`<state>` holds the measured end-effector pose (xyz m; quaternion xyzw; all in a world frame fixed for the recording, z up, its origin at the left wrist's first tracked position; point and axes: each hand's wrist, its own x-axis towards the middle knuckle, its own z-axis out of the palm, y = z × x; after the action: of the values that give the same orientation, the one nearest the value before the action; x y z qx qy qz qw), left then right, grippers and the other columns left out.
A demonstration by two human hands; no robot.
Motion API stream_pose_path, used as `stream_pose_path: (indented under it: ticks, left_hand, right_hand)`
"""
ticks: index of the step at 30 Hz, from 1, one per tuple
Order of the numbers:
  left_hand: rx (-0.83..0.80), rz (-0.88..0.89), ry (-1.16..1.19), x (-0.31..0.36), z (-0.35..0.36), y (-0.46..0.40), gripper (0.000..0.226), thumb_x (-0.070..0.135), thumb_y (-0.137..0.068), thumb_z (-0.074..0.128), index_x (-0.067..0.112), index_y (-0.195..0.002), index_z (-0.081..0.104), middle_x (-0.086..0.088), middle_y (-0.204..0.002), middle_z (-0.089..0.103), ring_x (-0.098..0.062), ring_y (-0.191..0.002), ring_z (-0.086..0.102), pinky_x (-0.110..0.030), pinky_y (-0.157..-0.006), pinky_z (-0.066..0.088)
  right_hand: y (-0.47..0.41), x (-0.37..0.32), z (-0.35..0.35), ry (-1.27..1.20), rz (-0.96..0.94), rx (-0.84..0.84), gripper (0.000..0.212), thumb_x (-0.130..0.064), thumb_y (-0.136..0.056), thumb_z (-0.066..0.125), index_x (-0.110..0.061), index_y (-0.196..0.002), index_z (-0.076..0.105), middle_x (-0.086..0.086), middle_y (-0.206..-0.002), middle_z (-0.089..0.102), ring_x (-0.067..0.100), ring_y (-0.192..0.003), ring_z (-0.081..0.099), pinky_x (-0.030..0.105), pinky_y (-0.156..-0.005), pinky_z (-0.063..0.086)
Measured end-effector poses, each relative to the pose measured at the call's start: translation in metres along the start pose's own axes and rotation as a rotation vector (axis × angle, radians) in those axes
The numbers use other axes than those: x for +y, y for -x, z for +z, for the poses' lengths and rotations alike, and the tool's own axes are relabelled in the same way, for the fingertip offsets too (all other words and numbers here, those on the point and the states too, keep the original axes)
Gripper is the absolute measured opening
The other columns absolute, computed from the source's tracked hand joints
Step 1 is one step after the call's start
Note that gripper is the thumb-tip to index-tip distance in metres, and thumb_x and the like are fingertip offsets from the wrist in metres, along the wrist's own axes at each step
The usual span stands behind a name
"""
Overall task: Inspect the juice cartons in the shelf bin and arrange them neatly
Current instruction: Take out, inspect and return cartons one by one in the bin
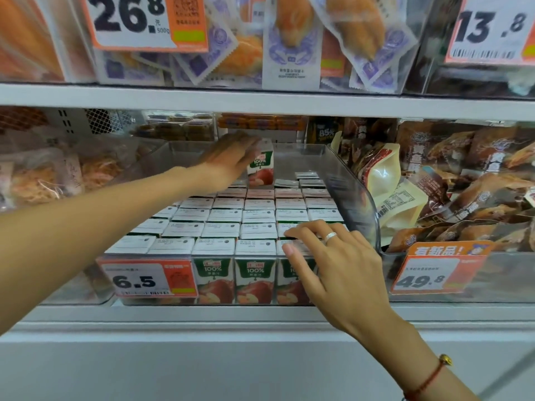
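Cartons fill the clear shelf bin in tidy rows, tops up, except one raised carton standing upright at the back, above the rest. The left hand reaches deep there, fingers laid straight against that carton's left side; whether the thumb wraps it is hidden. The right hand rests spread on the front-right tops, gripping nothing. The left is plainly nearer.

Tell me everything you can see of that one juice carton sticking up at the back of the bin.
The raised juice carton is a small paperboard box, green on top with "100%" and a red apple below. It stands upright, well above the packed rows, near the back of the clear bin. The left hand holds its upper left side; its back is hidden.
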<state>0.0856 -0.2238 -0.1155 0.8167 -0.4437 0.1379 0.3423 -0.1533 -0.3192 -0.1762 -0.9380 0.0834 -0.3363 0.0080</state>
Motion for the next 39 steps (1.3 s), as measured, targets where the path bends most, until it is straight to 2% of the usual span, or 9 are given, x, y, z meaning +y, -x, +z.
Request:
stream_pose_path:
  ticks: [3,6,11,15,19,24,31,36,39]
  left_hand:
    - [0.093,0.015,0.040,0.017,-0.016,0.013,0.041,0.032,-0.105,0.038,0.016,-0.141,0.047,-0.005,-0.140,0.055,-0.021,-0.126,0.052,-0.032,-0.096,0.045]
    - [0.234,-0.074,0.164,0.042,-0.026,0.044,0.032,0.031,-0.105,0.041,0.015,-0.126,0.058,0.003,-0.102,0.066,-0.013,-0.093,0.058,-0.013,-0.067,0.039]
    - [0.238,-0.206,0.501,0.071,-0.047,0.107,0.037,0.031,-0.102,0.045,0.012,-0.132,0.056,-0.002,-0.111,0.066,-0.010,-0.100,0.062,-0.022,-0.081,0.053]
    - [0.286,-0.347,0.717,0.089,-0.063,0.167,0.029,0.037,-0.097,0.053,0.022,-0.120,0.063,0.019,-0.101,0.067,0.015,-0.089,0.062,-0.002,-0.069,0.046]
    - [0.279,-0.533,0.902,0.096,-0.069,0.210,0.019,0.040,-0.092,0.058,0.027,-0.105,0.066,0.011,-0.087,0.076,0.006,-0.077,0.069,-0.008,-0.055,0.049]
    - [0.246,-0.628,0.958,0.089,-0.073,0.230,0.021,0.040,-0.087,0.065,0.027,-0.102,0.068,0.011,-0.084,0.077,0.000,-0.075,0.072,-0.011,-0.055,0.051]
    - [0.090,-0.681,0.965,0.075,-0.077,0.241,0.034,0.042,-0.091,0.062,0.021,-0.117,0.067,0.001,-0.096,0.077,-0.007,-0.088,0.072,-0.018,-0.072,0.057]
    - [0.063,-0.632,0.891,0.073,-0.073,0.240,0.041,0.045,-0.086,0.066,0.025,-0.122,0.063,0.007,-0.114,0.070,-0.008,-0.101,0.069,-0.021,-0.081,0.056]
    - [-0.022,-0.606,0.875,0.071,-0.071,0.240,0.033,0.043,-0.086,0.067,0.024,-0.112,0.069,0.008,-0.098,0.076,-0.003,-0.088,0.072,-0.010,-0.065,0.052]
  right_hand:
    - [-0.001,0.000,-0.002,0.010,-0.005,-0.061,0.047,-0.052,-0.100,0.025,-0.030,-0.110,0.065,-0.012,-0.106,0.065,0.014,-0.093,0.059,0.028,-0.073,0.037]
    - [-0.002,0.000,-0.008,0.004,-0.019,-0.122,0.051,-0.053,-0.099,0.021,-0.030,-0.114,0.064,-0.011,-0.110,0.064,0.016,-0.096,0.059,0.030,-0.077,0.038]
    - [-0.010,-0.004,-0.023,-0.062,0.013,-0.290,0.048,-0.053,-0.101,0.027,-0.027,-0.123,0.061,-0.006,-0.121,0.061,0.018,-0.112,0.054,0.031,-0.089,0.034]
    - [-0.014,-0.034,-0.047,-0.722,0.286,-0.250,0.069,-0.065,-0.089,0.023,-0.021,-0.114,0.069,-0.005,-0.116,0.068,0.007,-0.106,0.059,0.026,-0.089,0.042]
    - [-0.016,-0.076,-0.057,-1.159,0.491,-0.389,0.059,-0.067,-0.089,0.027,-0.029,-0.099,0.072,-0.011,-0.088,0.075,0.002,-0.080,0.069,0.019,-0.071,0.052]
    - [0.002,-0.102,-0.048,-1.167,0.406,-0.521,0.041,-0.056,-0.079,0.062,-0.026,-0.107,0.068,-0.005,-0.097,0.075,0.012,-0.086,0.072,0.023,-0.076,0.059]
    - [0.015,-0.111,-0.037,-1.106,0.455,-0.558,0.033,-0.049,-0.088,0.060,-0.023,-0.105,0.071,-0.004,-0.103,0.074,0.014,-0.099,0.070,0.042,-0.099,0.051]
    - [0.016,-0.117,-0.032,-1.164,0.513,-0.405,0.028,-0.045,-0.091,0.058,-0.022,-0.100,0.071,-0.004,-0.097,0.074,0.012,-0.092,0.071,0.031,-0.085,0.059]
    - [0.016,-0.120,-0.030,-1.223,0.574,-0.329,0.026,-0.041,-0.091,0.060,-0.018,-0.099,0.070,0.003,-0.099,0.073,0.014,-0.088,0.072,0.022,-0.071,0.059]
